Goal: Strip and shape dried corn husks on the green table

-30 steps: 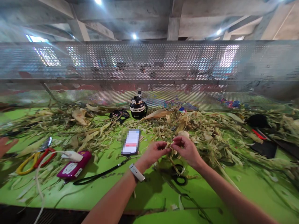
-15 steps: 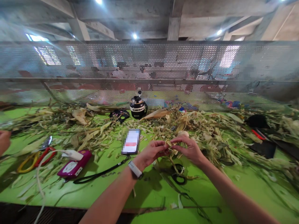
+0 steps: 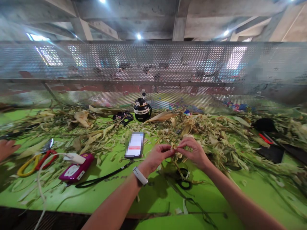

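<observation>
Fingertips of my left hand and my right hand meet over the green table, both closed on a small pale, curled piece of corn husk. A thin strand of husk hangs below the fingers. Under my hands lie black-handled scissors, their blades hidden among the scraps. Left of my hands rests a phone with a lit screen and a black wrist strap.
Heaps of dry husk cover the back. A black bottle stands before the perforated metal screen. At left are a purple power bank, red-and-yellow-handled scissors and another person's hand. A box cutter lies right.
My left fingers have closed in nearer my right fingertips around the husk piece. The other person's hand at the left edge has reached further into view.
</observation>
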Action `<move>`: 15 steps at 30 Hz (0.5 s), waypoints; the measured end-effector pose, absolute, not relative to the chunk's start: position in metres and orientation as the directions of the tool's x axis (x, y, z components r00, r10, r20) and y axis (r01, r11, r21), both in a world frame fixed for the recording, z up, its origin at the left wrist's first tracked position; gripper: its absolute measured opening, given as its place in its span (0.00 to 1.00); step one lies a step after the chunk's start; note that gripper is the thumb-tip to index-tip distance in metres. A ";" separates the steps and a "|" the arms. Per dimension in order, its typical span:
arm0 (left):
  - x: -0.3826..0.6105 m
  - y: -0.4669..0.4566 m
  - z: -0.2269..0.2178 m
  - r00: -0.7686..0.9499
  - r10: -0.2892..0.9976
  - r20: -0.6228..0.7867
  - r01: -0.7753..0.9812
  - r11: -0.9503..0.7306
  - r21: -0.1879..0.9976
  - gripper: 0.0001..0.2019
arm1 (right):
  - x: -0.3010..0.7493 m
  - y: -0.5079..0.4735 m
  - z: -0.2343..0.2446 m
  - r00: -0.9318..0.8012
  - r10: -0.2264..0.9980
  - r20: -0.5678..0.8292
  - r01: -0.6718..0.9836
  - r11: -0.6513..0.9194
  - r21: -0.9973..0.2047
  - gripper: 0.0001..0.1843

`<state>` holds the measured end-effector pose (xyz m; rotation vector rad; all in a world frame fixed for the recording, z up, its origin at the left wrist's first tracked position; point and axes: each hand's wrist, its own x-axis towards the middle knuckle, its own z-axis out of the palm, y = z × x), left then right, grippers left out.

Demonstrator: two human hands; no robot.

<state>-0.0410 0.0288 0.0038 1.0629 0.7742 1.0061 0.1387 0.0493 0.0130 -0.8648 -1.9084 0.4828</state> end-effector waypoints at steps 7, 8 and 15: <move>-0.042 0.025 0.010 0.463 0.882 0.093 0.071 -0.141 0.987 0.13 | 0.134 0.049 0.004 -0.280 0.889 0.362 0.406 0.451 -0.795 0.14; -0.042 0.025 0.010 0.489 0.869 0.076 0.051 -0.115 0.992 0.13 | 0.133 0.048 0.005 -0.281 0.906 0.317 0.390 0.410 -0.824 0.16; -0.044 0.022 0.011 0.568 0.817 -0.094 -0.082 0.170 0.982 0.13 | 0.129 0.037 0.024 -0.432 0.902 -0.006 0.209 0.094 -0.973 0.18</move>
